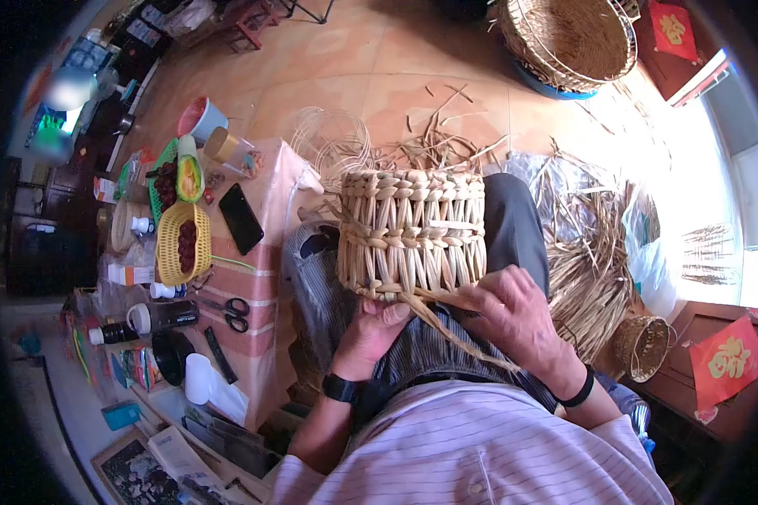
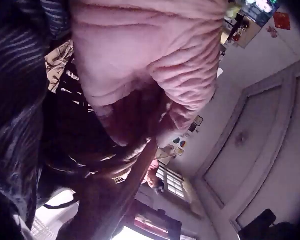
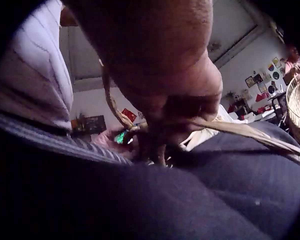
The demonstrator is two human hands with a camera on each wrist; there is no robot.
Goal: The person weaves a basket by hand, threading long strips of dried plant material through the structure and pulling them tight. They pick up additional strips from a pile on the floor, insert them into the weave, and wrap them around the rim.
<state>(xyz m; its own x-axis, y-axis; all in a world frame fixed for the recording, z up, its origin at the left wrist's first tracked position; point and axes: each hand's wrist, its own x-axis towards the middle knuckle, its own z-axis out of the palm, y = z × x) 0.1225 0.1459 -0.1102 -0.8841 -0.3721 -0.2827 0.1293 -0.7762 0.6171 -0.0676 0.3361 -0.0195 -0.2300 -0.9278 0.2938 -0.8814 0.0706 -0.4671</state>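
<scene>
Even tension likely serves best: the left hand (image 1: pixel 369 335), its grip pinching the near edge of the round woven basket (image 1: pixel 413 210) between the knees (image 1: pixel 515 223), should steady it while the right hand (image 1: pixel 515 318), its grip curled on a fibre strand (image 1: pixel 435 297), draws snugly. Braided bands (image 1: pixel 413 240) cross the slatted, straw-coloured wall (image 1: pixel 408 263); a loose strand (image 1: pixel 457 338) hangs twisted.
</scene>
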